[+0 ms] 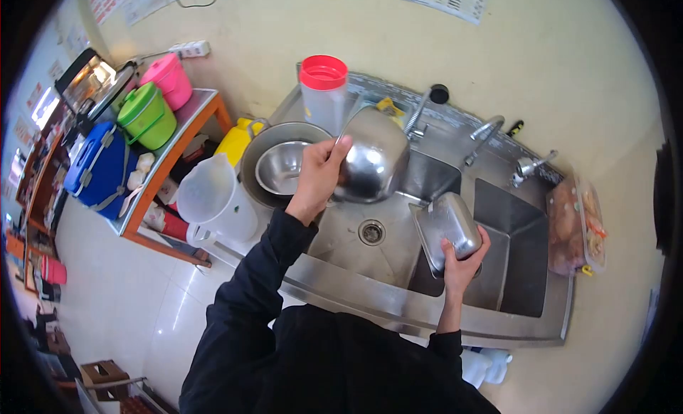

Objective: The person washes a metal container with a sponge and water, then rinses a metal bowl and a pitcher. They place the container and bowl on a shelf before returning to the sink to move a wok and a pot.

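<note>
Left hand [318,175]: closed on the rim of a round steel bowl [373,161], held raised and tilted at frame centre, above the left basin of the sink [341,250].

Right hand [462,261]: gripping the lower end of a rectangular steel container [448,225], tilted, right of centre over the divider between the basins.

The drain [371,232] lies between both hands. Nested steel bowls [281,165] and a white jug [213,197] stand on the worktop, left of centre.

A round bowl [373,165] hung over the left basin of the sink [370,289], with a tin [449,225] over the divider to its right. Nested bowls [281,165] and a jug [213,197] sat left of that basin, a lidded container [324,93] behind them, and a bag [573,225] at the sink's right end.
</note>
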A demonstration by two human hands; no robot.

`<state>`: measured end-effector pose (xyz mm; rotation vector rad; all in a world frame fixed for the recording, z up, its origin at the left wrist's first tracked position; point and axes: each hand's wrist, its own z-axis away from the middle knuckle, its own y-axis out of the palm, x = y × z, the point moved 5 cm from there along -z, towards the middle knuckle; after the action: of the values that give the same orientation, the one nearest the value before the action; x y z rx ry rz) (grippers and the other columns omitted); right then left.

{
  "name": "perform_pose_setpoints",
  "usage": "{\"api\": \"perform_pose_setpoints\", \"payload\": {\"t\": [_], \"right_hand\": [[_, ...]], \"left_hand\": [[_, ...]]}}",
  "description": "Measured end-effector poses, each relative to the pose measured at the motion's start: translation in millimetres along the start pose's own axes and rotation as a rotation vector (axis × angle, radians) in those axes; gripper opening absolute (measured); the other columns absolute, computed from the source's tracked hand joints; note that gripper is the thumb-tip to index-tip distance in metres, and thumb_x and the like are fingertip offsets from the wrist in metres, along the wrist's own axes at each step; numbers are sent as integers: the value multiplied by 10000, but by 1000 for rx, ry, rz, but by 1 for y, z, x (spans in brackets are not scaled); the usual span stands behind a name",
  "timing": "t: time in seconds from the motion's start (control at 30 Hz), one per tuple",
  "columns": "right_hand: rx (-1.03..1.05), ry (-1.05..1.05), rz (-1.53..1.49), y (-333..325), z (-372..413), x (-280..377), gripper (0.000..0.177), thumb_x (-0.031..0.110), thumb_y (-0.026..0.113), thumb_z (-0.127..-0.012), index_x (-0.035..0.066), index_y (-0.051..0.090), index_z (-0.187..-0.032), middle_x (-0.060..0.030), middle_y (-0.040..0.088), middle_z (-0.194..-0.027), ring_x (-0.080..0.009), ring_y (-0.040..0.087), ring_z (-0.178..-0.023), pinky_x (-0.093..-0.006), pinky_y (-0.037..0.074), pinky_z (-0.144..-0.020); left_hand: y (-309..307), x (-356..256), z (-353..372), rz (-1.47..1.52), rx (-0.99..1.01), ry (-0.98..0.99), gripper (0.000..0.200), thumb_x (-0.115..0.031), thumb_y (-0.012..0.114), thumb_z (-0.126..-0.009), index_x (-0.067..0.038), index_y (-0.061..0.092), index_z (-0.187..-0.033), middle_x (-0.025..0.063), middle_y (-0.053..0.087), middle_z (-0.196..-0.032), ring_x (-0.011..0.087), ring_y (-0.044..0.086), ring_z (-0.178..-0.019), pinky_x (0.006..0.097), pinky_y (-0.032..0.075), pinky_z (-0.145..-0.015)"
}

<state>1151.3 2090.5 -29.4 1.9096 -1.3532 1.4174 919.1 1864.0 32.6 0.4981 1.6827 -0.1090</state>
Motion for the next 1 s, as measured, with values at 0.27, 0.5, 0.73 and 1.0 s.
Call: {"api": "perform_pose_setpoints", "payload": {"t": [0.27,0.5,0.73,1.0], "right_hand": [[-63,43,82,-20,-3,-3,717,154,755,-635,83,379,-1242,-139,467,-1159,-256,469,-1065,-351,377,-912],[-72,4,77,-23,-12,5,712,151,763,-641,70,386,-1239,-130,461,-1171,-248,462,-1078,-346,368,-925],[-180,-246,36,-44,-39,85,705,161,757,-673,45,380,-1258,-106,410,-1221,-228,417,-1126,-343,339,-952],[-198,-74,-19,-19,-41,26,681,178,750,-700,36,373,-1250,-135,429,-1203,-237,433,-1109,-342,332,-957]], "left_hand": [[11,102,21,287,-14,-331,320,-309,555,-909,-42,612,-742,-36,518,-602,40,416,-467,197,315,-399],[19,73,18,416,46,-375,293,-278,531,-921,-6,626,-870,24,631,-767,94,588,-648,265,491,-536],[28,-25,9,647,184,-248,315,-292,464,-945,0,565,-1011,84,634,-875,172,640,-724,317,555,-609],[9,60,20,665,52,-360,301,-276,475,-943,1,579,-998,92,645,-902,165,638,-774,312,540,-664]]}}
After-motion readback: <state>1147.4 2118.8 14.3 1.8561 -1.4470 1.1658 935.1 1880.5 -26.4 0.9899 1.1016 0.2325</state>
